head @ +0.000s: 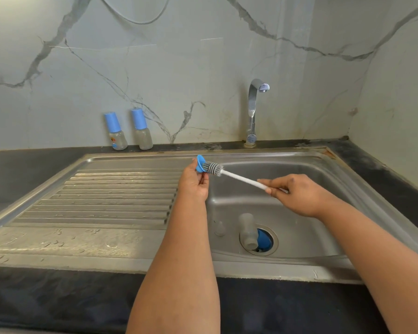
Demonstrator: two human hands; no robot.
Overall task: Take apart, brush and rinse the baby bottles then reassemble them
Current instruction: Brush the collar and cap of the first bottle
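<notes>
Your left hand (195, 182) pinches the blue collar (199, 163), your right hand (292, 192) grips the brush (214, 168) handle; push hard and the wet collar could slip into the sink (323, 169)

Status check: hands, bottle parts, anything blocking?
Left hand pinches blue collar; right hand holds brush, bristles through it. Bottle body lies in sink. Two capped bottles wait. Nothing blocking.
</notes>
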